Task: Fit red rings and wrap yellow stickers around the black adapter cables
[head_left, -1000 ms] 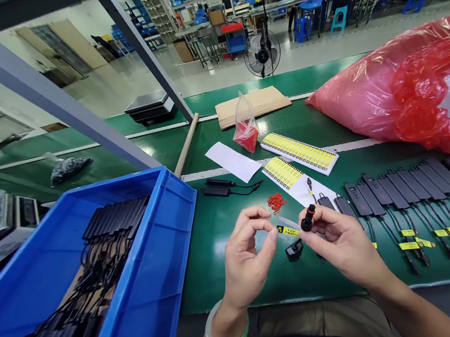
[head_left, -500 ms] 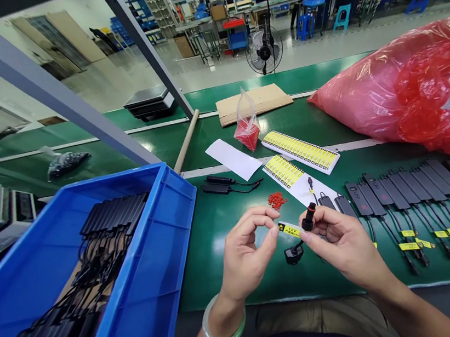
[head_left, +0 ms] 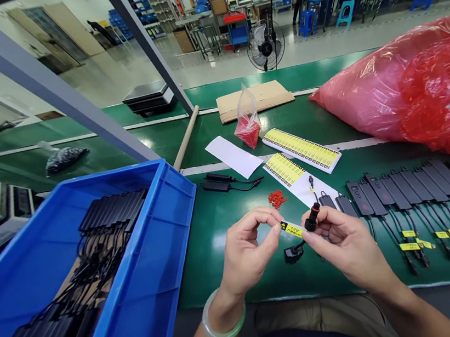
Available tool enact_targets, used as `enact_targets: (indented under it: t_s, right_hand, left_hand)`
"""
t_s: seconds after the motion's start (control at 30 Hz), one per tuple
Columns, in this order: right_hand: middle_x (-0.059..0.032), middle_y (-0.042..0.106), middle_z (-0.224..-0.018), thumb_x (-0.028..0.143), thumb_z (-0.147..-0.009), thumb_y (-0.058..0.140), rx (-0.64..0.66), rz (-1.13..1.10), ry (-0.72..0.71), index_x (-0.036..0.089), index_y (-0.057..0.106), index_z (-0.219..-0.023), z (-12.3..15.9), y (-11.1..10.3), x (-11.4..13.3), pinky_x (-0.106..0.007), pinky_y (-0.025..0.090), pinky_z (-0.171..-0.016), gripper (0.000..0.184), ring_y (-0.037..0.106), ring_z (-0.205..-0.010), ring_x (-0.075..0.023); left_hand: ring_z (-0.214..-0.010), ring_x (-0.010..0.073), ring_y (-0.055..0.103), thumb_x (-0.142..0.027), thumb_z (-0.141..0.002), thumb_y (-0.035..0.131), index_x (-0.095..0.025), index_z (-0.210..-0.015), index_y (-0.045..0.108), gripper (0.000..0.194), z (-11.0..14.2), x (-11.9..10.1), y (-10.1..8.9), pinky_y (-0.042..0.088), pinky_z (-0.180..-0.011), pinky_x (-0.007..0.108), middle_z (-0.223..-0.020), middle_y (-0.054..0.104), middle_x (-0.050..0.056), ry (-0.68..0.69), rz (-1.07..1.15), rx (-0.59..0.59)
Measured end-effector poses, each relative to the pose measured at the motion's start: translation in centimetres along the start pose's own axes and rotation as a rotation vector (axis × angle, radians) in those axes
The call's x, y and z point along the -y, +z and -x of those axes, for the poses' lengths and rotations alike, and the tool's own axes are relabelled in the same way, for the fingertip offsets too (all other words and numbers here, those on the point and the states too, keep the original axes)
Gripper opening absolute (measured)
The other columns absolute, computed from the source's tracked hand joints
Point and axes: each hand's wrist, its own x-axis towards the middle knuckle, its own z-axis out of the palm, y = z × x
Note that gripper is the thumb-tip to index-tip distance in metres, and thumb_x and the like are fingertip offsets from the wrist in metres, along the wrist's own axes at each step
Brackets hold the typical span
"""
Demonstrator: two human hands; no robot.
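Between my hands stretches a small yellow and black label [head_left: 293, 229] printed with 12V. My left hand [head_left: 246, 251], with a pale green bangle at the wrist, pinches the label's left end between thumb and forefinger. My right hand [head_left: 349, 249] is closed on a black cable connector [head_left: 311, 218] with a red-orange ring, which points up; the label's right end meets the cable by my right thumb. Below it a black power adapter part [head_left: 293, 253] shows, partly hidden. Just beyond my fingers are a pile of small red rings [head_left: 277, 199] and a partly used label sheet [head_left: 283, 171].
At left stands a blue bin [head_left: 182, 218] of black adapters with cables. Several labelled adapters [head_left: 397, 190] lie in a row at right, before a big red plastic bag [head_left: 389, 91]. Farther back are another label sheet [head_left: 303, 150], a bag of red pieces [head_left: 248, 127] and cardboard [head_left: 255, 100].
The label has turned a little to face me more fully, and my left fingertips now touch its left end. The connector tilts slightly more to the right.
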Motion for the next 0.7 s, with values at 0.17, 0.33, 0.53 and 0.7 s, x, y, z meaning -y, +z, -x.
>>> enact_targets:
  t_s: [0.17, 0.33, 0.53, 0.7]
  right_hand:
    - [-0.0006, 0.058, -0.079, 0.029, -0.084, 0.066, -0.008, 0.006, -0.002, 0.020, 0.057, -0.078, -0.03, -0.06, -0.16, -0.023, 0.051, -0.064, 0.013, 0.057, -0.068, -0.0125]
    - [0.0005, 0.057, -0.078, 0.028, -0.083, 0.067, -0.006, -0.017, 0.010, 0.020, 0.057, -0.079, 0.09, -0.15, -0.29, -0.021, 0.050, -0.063, 0.013, 0.056, -0.068, -0.0114]
    - [0.0006, 0.057, -0.080, 0.027, -0.083, 0.068, -0.004, -0.022, 0.009, 0.020, 0.058, -0.080, 0.11, -0.21, -0.31, -0.020, 0.050, -0.064, 0.012, 0.057, -0.069, -0.0110]
    - [-0.0002, 0.058, -0.080, 0.027, -0.084, 0.067, -0.011, -0.010, 0.003, 0.020, 0.058, -0.080, 0.08, -0.21, -0.33, -0.021, 0.051, -0.065, 0.012, 0.058, -0.070, -0.0121]
  left_hand:
    - [-0.083, 0.0183, 0.062, -0.015, -0.086, 0.062, -0.017, -0.080, 0.063, 0.007, -0.04, 0.09, 0.01, 0.048, -0.075, 0.030, -0.086, 0.066, 0.006, 0.000, 0.006, 0.008]
    - [-0.082, 0.0191, 0.062, -0.016, -0.086, 0.063, -0.017, -0.079, 0.062, 0.007, -0.10, 0.17, 0.09, 0.049, -0.074, 0.031, -0.085, 0.066, 0.007, 0.000, -0.008, 0.001]
    - [-0.082, 0.0179, 0.062, -0.015, -0.086, 0.063, -0.018, -0.079, 0.062, 0.007, -0.14, 0.21, 0.19, 0.049, -0.075, 0.030, -0.085, 0.066, 0.006, 0.000, 0.005, 0.002]
    - [-0.081, 0.0186, 0.062, -0.016, -0.086, 0.063, -0.017, -0.079, 0.062, 0.007, -0.17, 0.26, 0.28, 0.049, -0.073, 0.030, -0.084, 0.066, 0.007, -0.004, -0.007, -0.010]
